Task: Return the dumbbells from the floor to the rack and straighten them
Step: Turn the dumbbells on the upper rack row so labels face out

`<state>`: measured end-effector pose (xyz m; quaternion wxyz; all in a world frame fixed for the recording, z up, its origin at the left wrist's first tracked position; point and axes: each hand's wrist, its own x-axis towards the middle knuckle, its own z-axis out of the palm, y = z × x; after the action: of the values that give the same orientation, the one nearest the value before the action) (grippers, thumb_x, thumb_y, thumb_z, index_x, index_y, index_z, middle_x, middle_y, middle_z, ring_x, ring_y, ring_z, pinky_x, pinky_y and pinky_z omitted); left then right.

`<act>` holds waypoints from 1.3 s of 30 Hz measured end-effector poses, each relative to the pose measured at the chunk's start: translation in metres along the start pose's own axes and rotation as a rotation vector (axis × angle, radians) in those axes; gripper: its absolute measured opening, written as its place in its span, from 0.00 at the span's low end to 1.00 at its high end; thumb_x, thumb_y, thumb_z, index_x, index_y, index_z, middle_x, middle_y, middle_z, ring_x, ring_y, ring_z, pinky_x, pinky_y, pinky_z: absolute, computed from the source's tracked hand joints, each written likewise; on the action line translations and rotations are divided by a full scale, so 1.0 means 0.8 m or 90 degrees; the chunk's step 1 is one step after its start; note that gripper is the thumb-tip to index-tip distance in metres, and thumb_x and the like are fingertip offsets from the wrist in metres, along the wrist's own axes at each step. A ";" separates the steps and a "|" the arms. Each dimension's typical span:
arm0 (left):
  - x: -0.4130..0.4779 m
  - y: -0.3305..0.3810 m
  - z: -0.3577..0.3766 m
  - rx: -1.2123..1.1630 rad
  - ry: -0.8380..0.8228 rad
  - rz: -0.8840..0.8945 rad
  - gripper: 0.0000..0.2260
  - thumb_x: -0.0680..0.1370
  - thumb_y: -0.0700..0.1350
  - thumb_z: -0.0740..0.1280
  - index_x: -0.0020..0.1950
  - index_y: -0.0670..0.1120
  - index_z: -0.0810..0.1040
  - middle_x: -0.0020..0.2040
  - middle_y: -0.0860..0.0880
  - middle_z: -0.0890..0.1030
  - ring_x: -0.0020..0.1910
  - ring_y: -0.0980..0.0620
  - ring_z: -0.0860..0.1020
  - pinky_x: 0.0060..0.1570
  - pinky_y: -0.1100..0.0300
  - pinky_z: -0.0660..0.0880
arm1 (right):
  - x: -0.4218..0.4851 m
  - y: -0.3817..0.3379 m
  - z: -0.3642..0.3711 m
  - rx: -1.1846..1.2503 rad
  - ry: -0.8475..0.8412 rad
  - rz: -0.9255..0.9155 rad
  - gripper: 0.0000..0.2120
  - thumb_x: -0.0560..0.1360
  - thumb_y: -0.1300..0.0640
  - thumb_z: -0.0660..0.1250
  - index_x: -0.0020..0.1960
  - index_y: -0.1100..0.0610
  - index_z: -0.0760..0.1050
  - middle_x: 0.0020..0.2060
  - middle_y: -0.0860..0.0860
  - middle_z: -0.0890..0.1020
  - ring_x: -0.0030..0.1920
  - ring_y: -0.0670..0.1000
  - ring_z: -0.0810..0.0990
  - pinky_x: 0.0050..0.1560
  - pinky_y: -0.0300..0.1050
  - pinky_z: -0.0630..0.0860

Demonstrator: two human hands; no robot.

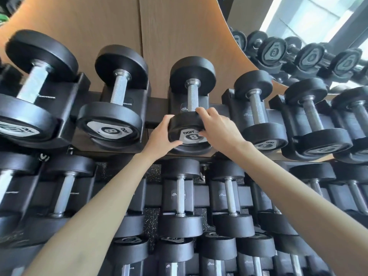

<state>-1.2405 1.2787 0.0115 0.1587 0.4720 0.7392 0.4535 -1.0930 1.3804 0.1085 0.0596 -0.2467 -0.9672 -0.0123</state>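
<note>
So, head cam only, looking down over a rack (157,108) full of black dumbbells. Both hands are on the near head of one dumbbell (192,76) sitting in the middle cradle of the top tier. Its handle points away toward the wood panel wall (119,36), and the end plate facing the camera shows an 8.

The left hand (162,134) wraps around the left edge of that head, with the thumb tucked along the lower side. The right hand (217,128) grips from the other side, fingers hooked over the top edge by the handle and thumb pressing on the label face. So both hands are clamped on the same end, arms stretched out.

Just to its left there's another 8 dumbbell (117,92) in its own cradle, with the label turned at an angle. The lower tier (180,196) holds more of them, with speckled flooring (151,218) visible through the gaps. A mirror (298,26) at top right reflects the row.
</note>
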 end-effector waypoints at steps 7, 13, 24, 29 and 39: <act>0.010 0.004 -0.002 0.080 -0.043 -0.016 0.24 0.67 0.41 0.77 0.49 0.51 0.61 0.48 0.49 0.76 0.47 0.50 0.73 0.43 0.59 0.67 | -0.003 0.023 0.006 0.132 0.000 0.020 0.24 0.73 0.56 0.68 0.65 0.57 0.63 0.47 0.58 0.73 0.44 0.64 0.74 0.42 0.50 0.65; 0.020 0.019 -0.014 0.258 -0.076 0.028 0.25 0.67 0.46 0.77 0.52 0.46 0.63 0.54 0.41 0.78 0.53 0.37 0.76 0.42 0.55 0.66 | -0.008 0.037 0.014 0.244 0.025 0.057 0.22 0.71 0.56 0.70 0.62 0.56 0.65 0.47 0.55 0.75 0.41 0.55 0.69 0.41 0.46 0.60; 0.035 0.078 -0.035 0.557 -0.133 0.161 0.27 0.68 0.47 0.76 0.57 0.42 0.64 0.51 0.43 0.76 0.51 0.40 0.76 0.38 0.50 0.69 | -0.021 0.071 0.059 0.602 0.035 0.139 0.23 0.66 0.58 0.76 0.55 0.47 0.68 0.47 0.48 0.78 0.46 0.54 0.80 0.51 0.57 0.77; 0.020 0.067 -0.031 0.462 -0.063 0.105 0.26 0.68 0.44 0.76 0.59 0.43 0.66 0.52 0.43 0.77 0.51 0.41 0.75 0.39 0.53 0.66 | -0.017 0.074 0.069 0.574 0.051 0.118 0.26 0.64 0.45 0.75 0.56 0.44 0.67 0.48 0.49 0.80 0.46 0.58 0.80 0.51 0.59 0.76; -0.015 0.043 -0.014 0.308 0.019 -0.046 0.23 0.74 0.46 0.70 0.65 0.42 0.65 0.58 0.41 0.78 0.51 0.37 0.78 0.43 0.53 0.69 | -0.019 0.067 0.066 0.516 0.053 0.096 0.26 0.69 0.50 0.73 0.62 0.47 0.65 0.51 0.48 0.78 0.52 0.54 0.78 0.50 0.51 0.75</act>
<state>-1.2229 1.2678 0.0430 0.0462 0.4631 0.8448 0.2641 -1.0603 1.4231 0.0537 0.1917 -0.2725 -0.8698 0.3639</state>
